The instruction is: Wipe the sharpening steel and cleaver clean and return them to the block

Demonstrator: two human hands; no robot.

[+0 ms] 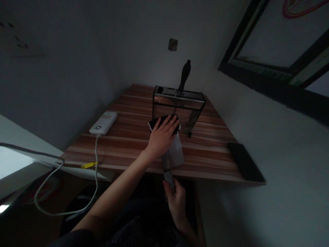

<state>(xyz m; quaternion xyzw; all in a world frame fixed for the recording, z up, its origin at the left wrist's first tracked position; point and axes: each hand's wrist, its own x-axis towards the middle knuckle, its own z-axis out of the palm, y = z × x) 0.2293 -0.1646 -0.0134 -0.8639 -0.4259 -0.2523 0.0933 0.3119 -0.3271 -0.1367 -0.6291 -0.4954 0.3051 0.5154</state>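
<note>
A kitchen cleaver (pixel 175 152) with a broad pale blade points away from me over the front edge of the table. My right hand (pixel 176 199) is closed around its handle, just off the table edge. Flat on a black cloth (pixel 154 123) with a white edge lies my left hand (pixel 161 135), fingers spread. The cloth covers the far end of the blade, and what lies beneath it is hidden. Right behind the cloth stands a knife block (pixel 190 109) with see-through sides and a dark frame; a knife with a black handle (pixel 185 73) sticks up from its top.
The wood-striped table (pixel 128 137) stands against the walls. A white power bank (pixel 104 122) lies at left, its white cable (pixel 96 151) hanging over the edge near a yellow strip (pixel 88 165). A black phone (pixel 245 161) rests at the right corner. A dark-framed picture (pixel 272 79) hangs at right.
</note>
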